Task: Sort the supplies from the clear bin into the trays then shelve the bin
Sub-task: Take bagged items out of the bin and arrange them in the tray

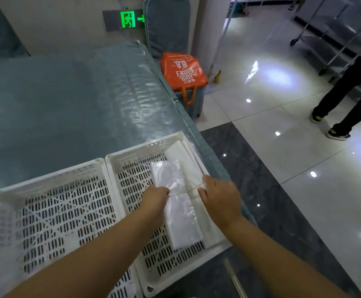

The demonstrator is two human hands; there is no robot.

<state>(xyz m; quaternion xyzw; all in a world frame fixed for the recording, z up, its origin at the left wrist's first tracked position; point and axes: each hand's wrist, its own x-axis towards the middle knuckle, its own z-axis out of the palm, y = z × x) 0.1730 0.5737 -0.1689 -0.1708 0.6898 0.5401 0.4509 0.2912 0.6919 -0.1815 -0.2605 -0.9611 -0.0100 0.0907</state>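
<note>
Two white slotted trays sit side by side on a plastic-covered surface [72, 100]. The left tray [46, 211] shows nothing in it. The right tray [136, 181] holds two packs: a clear-wrapped pack of bags [175, 203] lying on a longer white pack [184, 162] against the tray's right wall. A thin rubber band [188, 189] crosses both at mid-length.

Progress (judged from this view only): sorting is under way, with at least these two packs in the right tray and the left one not yet filled. The clear bin is out of view, so I cannot tell how much remains in it; shelving it appears not yet done.

Hand pose: both forearms reach forward over the right tray. Left hand [153, 200] rests palm-down at the left edge of the clear-wrapped pack, fingers curled at the band; it appears to pinch the band or pack edge, though the fingertips are hidden. Right hand [218, 196] is palm-down at the right side, fingers bent onto the white pack where the band crosses, gripping it there.

Background: an orange bag [184, 69], and another person's legs [347, 93] on the tiled floor.
</note>
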